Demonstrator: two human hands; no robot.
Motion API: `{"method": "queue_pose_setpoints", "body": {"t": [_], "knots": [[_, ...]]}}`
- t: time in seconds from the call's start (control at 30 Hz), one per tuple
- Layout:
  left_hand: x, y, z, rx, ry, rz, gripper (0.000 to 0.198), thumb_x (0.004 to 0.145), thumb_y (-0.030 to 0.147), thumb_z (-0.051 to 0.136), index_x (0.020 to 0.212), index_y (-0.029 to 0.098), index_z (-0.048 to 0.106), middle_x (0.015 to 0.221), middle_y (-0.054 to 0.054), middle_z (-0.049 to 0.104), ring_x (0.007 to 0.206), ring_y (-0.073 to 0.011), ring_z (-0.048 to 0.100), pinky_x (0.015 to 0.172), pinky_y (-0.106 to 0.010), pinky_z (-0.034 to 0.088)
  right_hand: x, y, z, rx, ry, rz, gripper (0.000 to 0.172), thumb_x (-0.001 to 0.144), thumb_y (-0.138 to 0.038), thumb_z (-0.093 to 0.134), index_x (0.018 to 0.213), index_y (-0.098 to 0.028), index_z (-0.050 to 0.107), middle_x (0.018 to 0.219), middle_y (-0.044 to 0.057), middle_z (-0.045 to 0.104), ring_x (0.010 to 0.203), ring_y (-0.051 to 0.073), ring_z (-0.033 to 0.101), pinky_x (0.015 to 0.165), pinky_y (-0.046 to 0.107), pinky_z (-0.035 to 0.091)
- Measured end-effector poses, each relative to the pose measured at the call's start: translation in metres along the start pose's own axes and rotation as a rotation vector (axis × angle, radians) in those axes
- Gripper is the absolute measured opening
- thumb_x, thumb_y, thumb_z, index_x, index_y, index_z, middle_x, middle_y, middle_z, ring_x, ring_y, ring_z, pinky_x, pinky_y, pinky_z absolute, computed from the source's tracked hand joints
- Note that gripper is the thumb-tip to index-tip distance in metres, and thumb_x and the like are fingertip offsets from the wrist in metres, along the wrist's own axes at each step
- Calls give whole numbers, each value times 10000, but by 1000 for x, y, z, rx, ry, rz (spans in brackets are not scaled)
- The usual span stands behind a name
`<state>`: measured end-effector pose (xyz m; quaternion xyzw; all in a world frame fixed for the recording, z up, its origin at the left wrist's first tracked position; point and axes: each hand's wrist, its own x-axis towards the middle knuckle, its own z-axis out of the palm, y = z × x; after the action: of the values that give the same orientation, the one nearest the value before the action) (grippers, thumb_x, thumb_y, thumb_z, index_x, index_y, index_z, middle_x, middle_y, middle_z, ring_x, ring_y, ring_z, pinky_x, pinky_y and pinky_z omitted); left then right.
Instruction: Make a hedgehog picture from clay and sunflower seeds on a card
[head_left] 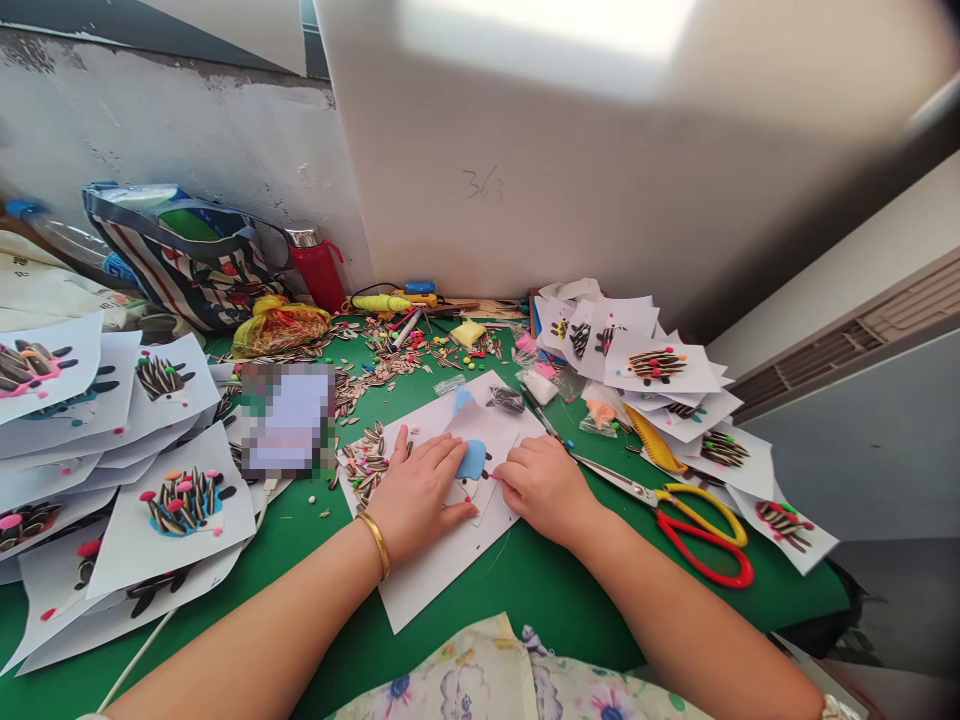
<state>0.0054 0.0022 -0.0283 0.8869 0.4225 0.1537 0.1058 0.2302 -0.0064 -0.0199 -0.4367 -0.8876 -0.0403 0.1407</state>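
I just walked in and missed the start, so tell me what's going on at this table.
A person is working on a small white card with a blue patch on it. The left hand lies over the card, and the right hand has its fingertips close to the patch; whether they grip anything is unclear. Loose striped seeds lie beside the left hand. Seed-decorated cards are piled on both sides, and open scissors lie to the right.

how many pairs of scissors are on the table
1: the scissors, with one yellow and one red handle, lie on the green table to the right of the right hand. Any under the stacked cards would be hidden.
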Motion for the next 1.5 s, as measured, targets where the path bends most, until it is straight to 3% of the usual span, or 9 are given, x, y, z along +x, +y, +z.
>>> {"method": "queue_pose_setpoints", "body": {"t": [0.13,0.37,0.5,0.6,0.73,0.8,1.1,1.3,1.5], "knots": [[0,1,-1,2,-14,-8,676,798,469,681,1375,194,461,1396,-152,533,1338,-318,434,1166,-632,9,0,4,-5,54,62,49,163,837,-148,564,844,-209,715,722,23,646,744,173,512,715,331,280],[1,-1,-6,-40,-50,44,719,816,428,683,1434,212,385,1430,-136,513,1362,-289,425,1179,-596,-24,-8,43,-9,-88,107,364,193,844,-122,542,896,-191,715,765,46,670,782,202,525,718,343,285],[2,-4,-10,-62,-66,88,765,803,422,705,1458,250,349,1424,-118,526,1364,-286,427,1178,-592,-37,-13,55,-11,-129,178,426,199,859,-130,548,873,-208,730,889,59,704,910,235,543,845,389,314],[3,-6,-12,-57,-60,102,781,785,408,730,1454,261,354,1432,-115,519,1375,-285,412,1175,-595,-46,-9,48,-12,-46,199,349,242,872,-129,536,1004,-211,721,1023,67,703,975,234,558,896,405,364],[3,-11,-16,-30,-12,99,812,759,417,750,1457,274,362,1423,-115,527,1364,-298,425,1173,-606,-25,1,30,-2,146,89,86,397,856,-80,515,1202,-221,648,1204,72,664,1092,210,566,939,374,438],[2,-14,-17,-15,16,76,799,753,449,745,1448,276,390,1406,-116,545,1350,-314,440,1167,-626,-9,4,23,6,173,44,44,430,852,-71,510,1237,-225,626,1252,70,645,1140,211,554,969,380,442],[0,-18,-17,65,35,53,643,734,603,694,1281,279,598,1435,-121,508,1367,-362,391,1134,-679,-40,4,16,12,151,-57,122,445,856,-85,507,1269,-217,605,1283,87,599,1135,235,518,946,381,443],[0,-14,-13,133,28,68,647,776,642,622,1316,289,573,1479,-121,453,1406,-356,328,1124,-678,-62,7,10,12,87,-60,121,517,818,-58,556,1265,-313,599,1200,67,593,1070,218,513,905,356,424],[-1,-14,-10,168,37,83,661,795,686,556,1308,270,582,1484,-133,443,1420,-368,293,1107,-692,-92,10,6,9,78,-96,148,494,835,-83,555,1267,-318,597,1197,67,585,1059,221,499,896,350,414]]}}
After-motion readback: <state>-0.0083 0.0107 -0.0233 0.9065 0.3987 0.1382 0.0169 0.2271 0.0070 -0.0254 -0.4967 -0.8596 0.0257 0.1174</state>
